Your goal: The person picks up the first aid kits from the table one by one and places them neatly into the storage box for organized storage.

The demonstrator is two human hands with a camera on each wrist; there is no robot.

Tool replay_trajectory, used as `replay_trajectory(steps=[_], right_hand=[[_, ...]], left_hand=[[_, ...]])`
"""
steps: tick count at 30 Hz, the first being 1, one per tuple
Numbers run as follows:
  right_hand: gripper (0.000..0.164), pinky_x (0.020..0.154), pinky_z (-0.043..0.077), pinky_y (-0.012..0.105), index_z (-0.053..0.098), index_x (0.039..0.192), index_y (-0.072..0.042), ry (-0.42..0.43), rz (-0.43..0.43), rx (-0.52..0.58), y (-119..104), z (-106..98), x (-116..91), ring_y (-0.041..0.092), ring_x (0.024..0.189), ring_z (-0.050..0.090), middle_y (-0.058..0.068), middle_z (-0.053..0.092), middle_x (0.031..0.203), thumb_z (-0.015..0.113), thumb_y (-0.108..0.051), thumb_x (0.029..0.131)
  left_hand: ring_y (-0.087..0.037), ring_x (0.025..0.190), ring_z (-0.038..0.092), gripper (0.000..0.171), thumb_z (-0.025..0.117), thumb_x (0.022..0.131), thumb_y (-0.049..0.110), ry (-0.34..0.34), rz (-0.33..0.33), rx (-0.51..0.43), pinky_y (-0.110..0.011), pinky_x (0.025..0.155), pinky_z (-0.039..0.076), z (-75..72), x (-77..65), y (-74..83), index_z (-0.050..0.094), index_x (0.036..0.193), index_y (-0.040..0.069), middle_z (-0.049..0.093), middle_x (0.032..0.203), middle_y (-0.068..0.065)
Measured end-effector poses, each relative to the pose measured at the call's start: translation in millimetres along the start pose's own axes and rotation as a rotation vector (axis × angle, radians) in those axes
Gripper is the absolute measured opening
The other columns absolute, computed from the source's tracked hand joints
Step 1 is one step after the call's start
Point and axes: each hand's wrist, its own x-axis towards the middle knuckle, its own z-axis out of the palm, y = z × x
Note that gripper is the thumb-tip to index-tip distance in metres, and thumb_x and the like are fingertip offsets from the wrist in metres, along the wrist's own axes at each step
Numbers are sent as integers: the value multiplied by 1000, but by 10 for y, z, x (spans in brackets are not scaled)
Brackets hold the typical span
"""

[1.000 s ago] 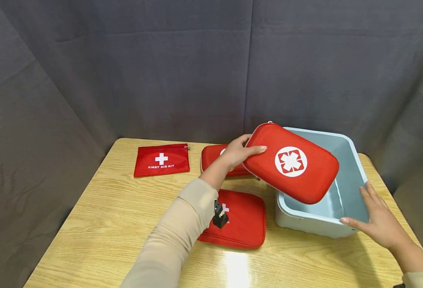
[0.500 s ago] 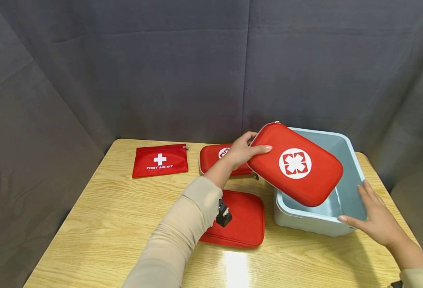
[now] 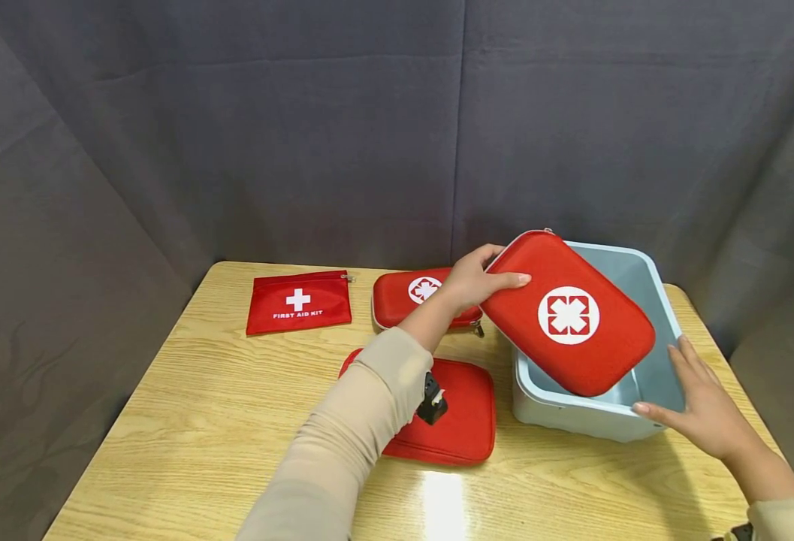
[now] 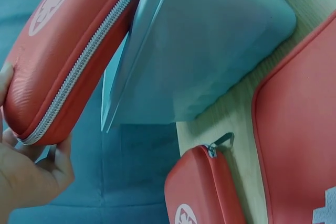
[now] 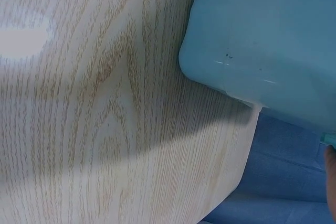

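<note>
A red zippered first aid case (image 3: 613,330) with a white round emblem is in my left hand (image 3: 474,282), tilted over the mouth of the light blue bin (image 3: 593,424). My thumb lies on its top face and my fingers go beneath its left end. In the left wrist view the case (image 4: 79,51) shows its zipper, and its far end overlaps the rim of the bin (image 4: 210,40). My right hand (image 3: 704,409) rests spread at the bin's near right corner, fingers fairly straight. Only a sliver of the right hand (image 5: 332,182) enters the right wrist view.
On the wooden table (image 3: 187,421), a smaller red case (image 3: 397,289) lies behind my left arm. A flat red case (image 3: 467,428) sits partly under that forearm. A red first aid pouch (image 3: 302,304) lies at back left. Grey cloth (image 3: 342,135) hangs behind.
My left hand has carried the case a little to the right, turning it so its far end dips further toward the bin's front. The right hand stays at the bin's corner.
</note>
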Motion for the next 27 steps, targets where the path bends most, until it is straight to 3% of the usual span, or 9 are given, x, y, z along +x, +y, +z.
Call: replay_trajectory(steps=[9, 16, 21, 27], right_hand=[[96, 81, 15, 68, 8, 132, 12, -13, 14, -1, -5, -7, 7, 48, 121, 2, 23, -5, 140, 67, -32, 71], [96, 77, 18, 69, 9, 132, 11, -20, 30, -12, -22, -26, 6, 49, 121, 4, 24, -4, 139, 67, -34, 71], [95, 73, 20, 70, 8, 133, 10, -30, 38, -20, -18, -31, 0, 50, 120, 4, 24, -4, 139, 66, -34, 71], [94, 77, 17, 70, 9, 132, 11, -17, 23, -8, -14, -34, -14, 49, 121, 2, 24, -4, 139, 66, -33, 72]], left_hand=[[-15, 63, 58, 45, 72, 69, 24, 12, 11, 82, -23, 55, 48, 102, 2, 47, 47, 105, 14, 55, 82, -1], [-14, 61, 57, 40, 73, 69, 21, 10, 50, 77, -22, 54, 47, 194, 3, 60, 49, 100, 13, 55, 80, 0], [-12, 61, 58, 40, 73, 69, 22, -12, 49, 99, -22, 53, 48, 273, 6, 66, 50, 101, 15, 56, 79, 1], [-9, 62, 57, 42, 73, 68, 22, -42, 41, 166, -19, 52, 47, 381, 4, 94, 50, 103, 19, 56, 79, 4]])
